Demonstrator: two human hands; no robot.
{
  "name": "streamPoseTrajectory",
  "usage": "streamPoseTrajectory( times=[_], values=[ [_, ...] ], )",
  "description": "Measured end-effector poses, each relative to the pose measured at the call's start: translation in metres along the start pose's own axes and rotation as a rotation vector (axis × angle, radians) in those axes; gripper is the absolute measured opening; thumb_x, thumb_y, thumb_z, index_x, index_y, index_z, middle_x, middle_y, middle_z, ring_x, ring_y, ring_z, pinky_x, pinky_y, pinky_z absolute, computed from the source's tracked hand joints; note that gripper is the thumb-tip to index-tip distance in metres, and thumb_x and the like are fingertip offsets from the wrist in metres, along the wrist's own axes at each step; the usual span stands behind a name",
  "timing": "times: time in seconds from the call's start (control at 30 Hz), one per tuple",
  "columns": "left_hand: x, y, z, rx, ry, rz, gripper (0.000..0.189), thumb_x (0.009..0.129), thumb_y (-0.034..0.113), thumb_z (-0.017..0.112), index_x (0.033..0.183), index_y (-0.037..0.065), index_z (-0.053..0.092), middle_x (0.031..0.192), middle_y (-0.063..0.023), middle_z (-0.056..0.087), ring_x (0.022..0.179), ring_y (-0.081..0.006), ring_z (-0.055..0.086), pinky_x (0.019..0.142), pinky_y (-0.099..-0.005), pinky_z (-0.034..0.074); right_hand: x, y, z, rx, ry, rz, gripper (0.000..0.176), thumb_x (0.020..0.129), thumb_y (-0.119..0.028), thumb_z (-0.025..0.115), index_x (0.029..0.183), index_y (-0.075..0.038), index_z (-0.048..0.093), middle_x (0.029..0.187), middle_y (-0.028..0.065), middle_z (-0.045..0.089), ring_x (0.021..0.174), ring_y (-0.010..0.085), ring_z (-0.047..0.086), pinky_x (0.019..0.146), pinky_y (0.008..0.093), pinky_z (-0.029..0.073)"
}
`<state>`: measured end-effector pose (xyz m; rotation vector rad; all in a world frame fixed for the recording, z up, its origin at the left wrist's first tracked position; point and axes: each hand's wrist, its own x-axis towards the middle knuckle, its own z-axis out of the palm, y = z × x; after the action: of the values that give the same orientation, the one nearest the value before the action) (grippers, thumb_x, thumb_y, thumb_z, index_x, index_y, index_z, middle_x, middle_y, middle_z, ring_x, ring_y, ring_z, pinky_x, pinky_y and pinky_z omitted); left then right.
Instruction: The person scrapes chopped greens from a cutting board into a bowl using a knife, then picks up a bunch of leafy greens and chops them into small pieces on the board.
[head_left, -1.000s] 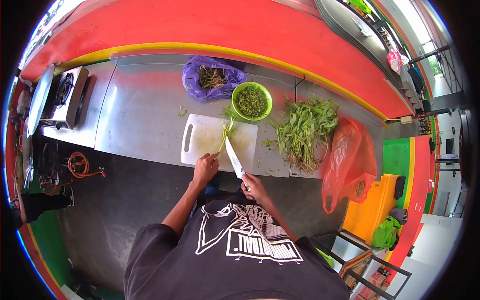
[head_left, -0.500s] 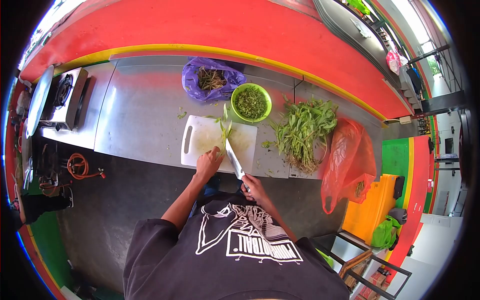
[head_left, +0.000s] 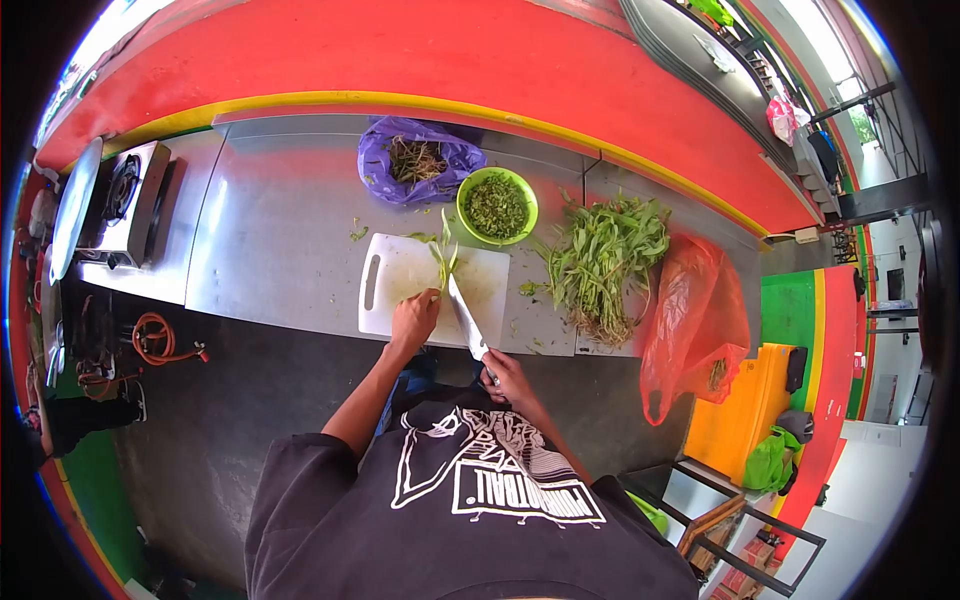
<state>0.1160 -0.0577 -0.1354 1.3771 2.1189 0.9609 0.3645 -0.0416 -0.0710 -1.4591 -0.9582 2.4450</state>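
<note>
My left hand is closed on the stem end of some leafy greens over the white cutting board. The leaves point away from me, toward the far edge of the board. My right hand grips the handle of a kitchen knife. Its blade slants across the board, with the tip right beside the greens. Just beyond the board stands a lime-green bowl holding chopped greens. To the right lies a large bunch of uncut greens, roots toward me.
A purple plastic bag with root trimmings sits behind the board. A red plastic bag hangs over the counter's front edge at right. Far left is a gas stove on the steel counter. Leaf scraps dot the counter.
The whole view has shifted slightly left. My left hand keeps its hold on the greens, whose leaves sit a little differently beside the knife blade.
</note>
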Motion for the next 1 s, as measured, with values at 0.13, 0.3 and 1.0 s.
streamPoseTrajectory(
  times=[0.13, 0.3, 1.0],
  values=[
    [-0.001, 0.001, -0.002, -0.060, 0.018, -0.025, 0.015, 0.090, 0.018, 0.064, 0.100, 0.008, 0.068, 0.078, -0.0160, 0.071, 0.072, -0.0359, 0.069, 0.065, -0.0453, 0.053, 0.002, -0.003, 0.001, 0.012, -0.022, -0.001, 0.038, 0.103, -0.033, 0.056, 0.135, -0.013, 0.053, 0.070, 0.0007, 0.049, 0.044, 0.0043, 0.034, 0.037, 0.0216, 0.027],
    [-0.001, 0.000, -0.002, -0.066, 0.037, -0.007, 0.013, 0.090, 0.017, 0.064, 0.097, 0.007, 0.068, 0.070, -0.0138, 0.069, 0.065, -0.0341, 0.068, 0.060, -0.0434, 0.052, 0.005, -0.004, 0.002, 0.005, -0.033, 0.020, 0.038, 0.103, -0.034, 0.056, 0.136, -0.014, 0.052, 0.070, 0.0007, 0.049, 0.043, 0.0043, 0.034, 0.037, 0.0220, 0.026],
    [0.000, -0.001, -0.003, -0.076, 0.000, -0.018, 0.015, 0.092, 0.017, 0.062, 0.102, 0.008, 0.067, 0.069, -0.0147, 0.067, 0.064, -0.0339, 0.067, 0.060, -0.0443, 0.051, 0.008, -0.002, -0.001, -0.100, 0.026, 0.001, 0.031, 0.103, -0.035, 0.055, 0.124, -0.012, 0.057, 0.068, -0.0009, 0.049, 0.043, 0.0035, 0.035, 0.037, 0.0213, 0.027]
  ],
)
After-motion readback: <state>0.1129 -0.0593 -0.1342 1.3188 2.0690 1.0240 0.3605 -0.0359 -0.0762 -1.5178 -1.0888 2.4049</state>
